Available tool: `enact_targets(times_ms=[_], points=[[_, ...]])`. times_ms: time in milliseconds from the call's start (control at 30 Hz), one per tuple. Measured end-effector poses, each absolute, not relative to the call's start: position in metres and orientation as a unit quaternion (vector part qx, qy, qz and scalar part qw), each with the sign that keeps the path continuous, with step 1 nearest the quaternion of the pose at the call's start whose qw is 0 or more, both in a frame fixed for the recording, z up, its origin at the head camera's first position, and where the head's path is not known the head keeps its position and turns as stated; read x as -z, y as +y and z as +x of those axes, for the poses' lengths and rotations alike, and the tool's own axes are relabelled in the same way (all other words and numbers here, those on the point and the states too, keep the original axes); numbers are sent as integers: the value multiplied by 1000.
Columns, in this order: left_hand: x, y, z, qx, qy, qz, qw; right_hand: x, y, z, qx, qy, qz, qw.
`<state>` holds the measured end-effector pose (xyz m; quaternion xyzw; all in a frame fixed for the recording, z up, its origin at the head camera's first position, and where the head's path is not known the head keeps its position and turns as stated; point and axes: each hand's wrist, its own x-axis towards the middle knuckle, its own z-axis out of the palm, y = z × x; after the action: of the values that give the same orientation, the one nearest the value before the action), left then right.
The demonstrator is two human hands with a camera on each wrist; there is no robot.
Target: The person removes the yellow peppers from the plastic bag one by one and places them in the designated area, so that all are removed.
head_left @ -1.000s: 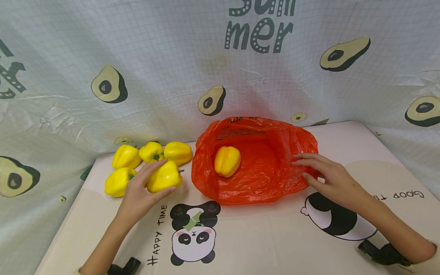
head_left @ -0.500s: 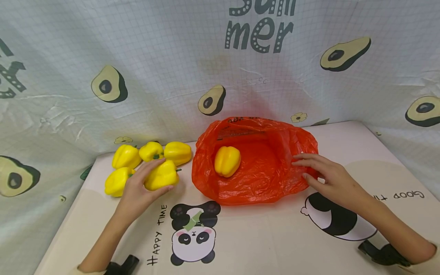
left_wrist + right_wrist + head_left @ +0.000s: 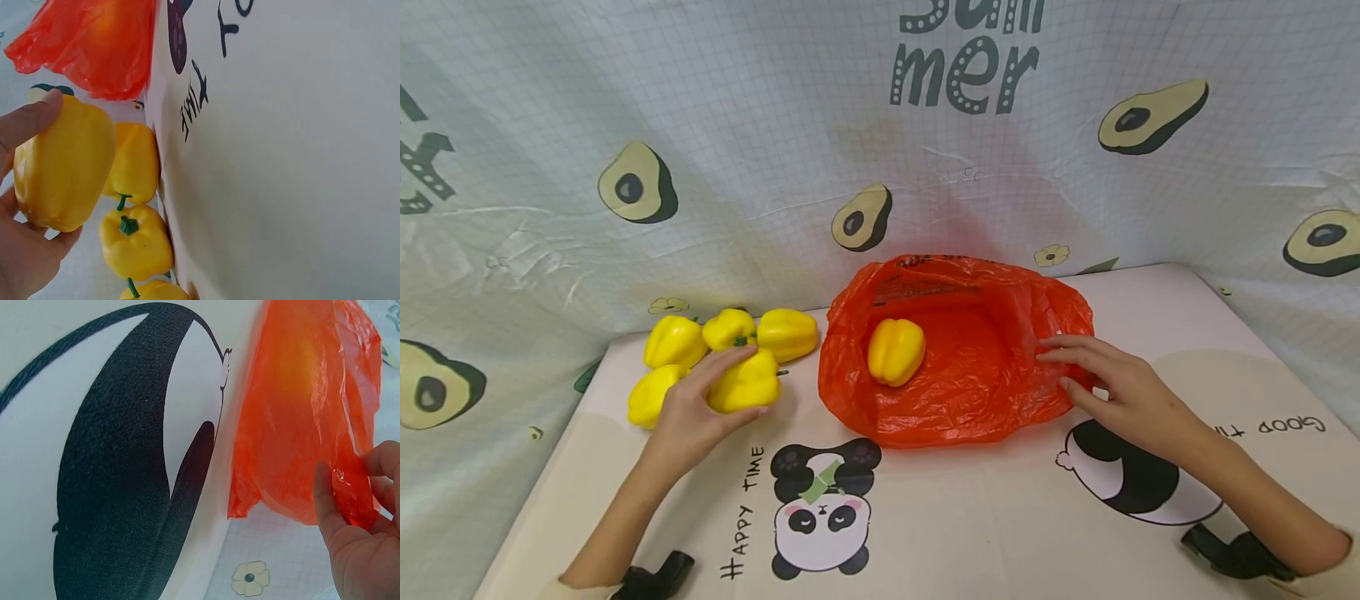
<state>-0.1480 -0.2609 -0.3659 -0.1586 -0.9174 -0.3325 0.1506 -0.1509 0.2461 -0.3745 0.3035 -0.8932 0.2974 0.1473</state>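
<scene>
My left hand [image 3: 696, 408] grips a yellow bell pepper [image 3: 747, 382] between thumb and fingers, with its green stem pointing right. In the left wrist view the held bell pepper [image 3: 65, 162] fills much of the left side. A red plastic bag [image 3: 955, 429] lies mouth-open at the middle of the table, and one yellow bell pepper [image 3: 897, 353] rests inside it on the left. At the bag's right rim, my right hand [image 3: 1123, 396] pinches the film, thumb outside and fingers inside. The right wrist view shows bunched red film between those fingers [image 3: 381, 459].
Left of the bag, several more yellow bell peppers [image 3: 674, 342] sit grouped on the table near the back wall covering [image 3: 760, 167]. The pale tabletop [image 3: 970, 525] carries printed pandas and lettering. Black straps [image 3: 658, 575] show at the wrists.
My left hand has shifted slightly left with the bell pepper, toward the grouped peppers and away from the bag. My right hand and the bag have stayed in place.
</scene>
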Motion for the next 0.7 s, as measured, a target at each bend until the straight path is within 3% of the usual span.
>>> enact_targets(times_ms=[700], points=[[367,-278,-159,306,-926,-185,123,374,245,-152,-292,-895,305,147]])
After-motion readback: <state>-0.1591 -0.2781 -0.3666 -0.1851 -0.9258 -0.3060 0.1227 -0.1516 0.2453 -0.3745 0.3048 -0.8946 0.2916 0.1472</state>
